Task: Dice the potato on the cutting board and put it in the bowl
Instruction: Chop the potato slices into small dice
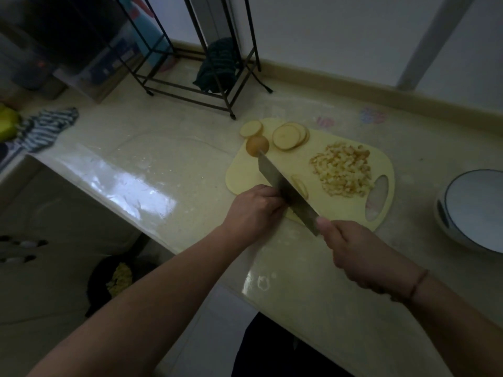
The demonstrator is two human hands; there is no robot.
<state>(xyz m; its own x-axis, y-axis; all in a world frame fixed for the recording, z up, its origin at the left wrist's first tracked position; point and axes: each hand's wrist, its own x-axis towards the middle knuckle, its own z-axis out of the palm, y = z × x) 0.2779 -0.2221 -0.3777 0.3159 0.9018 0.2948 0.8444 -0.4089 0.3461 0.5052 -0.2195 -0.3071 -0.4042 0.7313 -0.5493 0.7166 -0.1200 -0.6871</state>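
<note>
Head view: my right hand (351, 248) grips the cleaver (285, 186) on the cutting board (245, 170); my left hand (253, 210) curls over potato beside the blade, steadying it. Diced pile (341, 170) waits near the bowl (473, 208).

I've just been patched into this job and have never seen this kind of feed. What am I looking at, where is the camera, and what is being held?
There is no machine here: a person works with bare hands, and the single camera sits on their head, looking forward and down. The right hand has its grip on the handle of a knife, whose blade lies across a pale yellow cutting board. The left hand rests beside the blade; what it holds is hidden. On the board lie a pile of diced potato, round potato slices and a potato end piece. A white bowl waits right of the board, apparently empty.
</note>
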